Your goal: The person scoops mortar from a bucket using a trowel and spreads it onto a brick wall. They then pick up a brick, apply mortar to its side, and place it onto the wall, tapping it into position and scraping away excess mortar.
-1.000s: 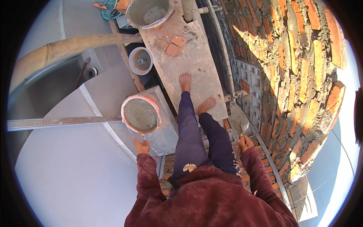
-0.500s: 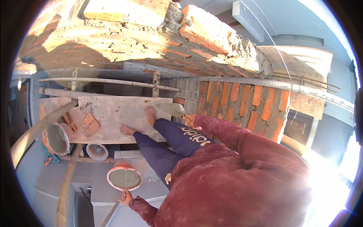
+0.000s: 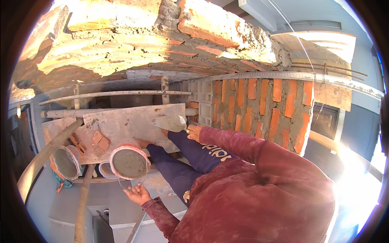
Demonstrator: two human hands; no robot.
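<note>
My left hand (image 3: 137, 193) has its fingers curled at the thin wire handle (image 3: 120, 183) of a bucket (image 3: 130, 162) filled with grey wet mortar. The bucket is raised beside my left leg and hides part of a paler bucket (image 3: 107, 170) below. In front of my right thigh, my right hand (image 3: 195, 132) is closed round the handle of a trowel (image 3: 171, 124). Its broad blade, smeared with mortar, points left over the board that I stand on.
Brick walls stand ahead (image 3: 194, 52) and to the right (image 3: 259, 107). On the scaffold board (image 3: 133, 117) lie loose bricks (image 3: 100, 141). Another mortar bucket (image 3: 67, 163) is at the left, between bamboo poles (image 3: 48, 148). A string (image 3: 298, 40) runs down at the upper right.
The mortar bucket has come up and closer, with my left hand at its handle. My right hand and the trowel have moved left and slightly down in the picture.
</note>
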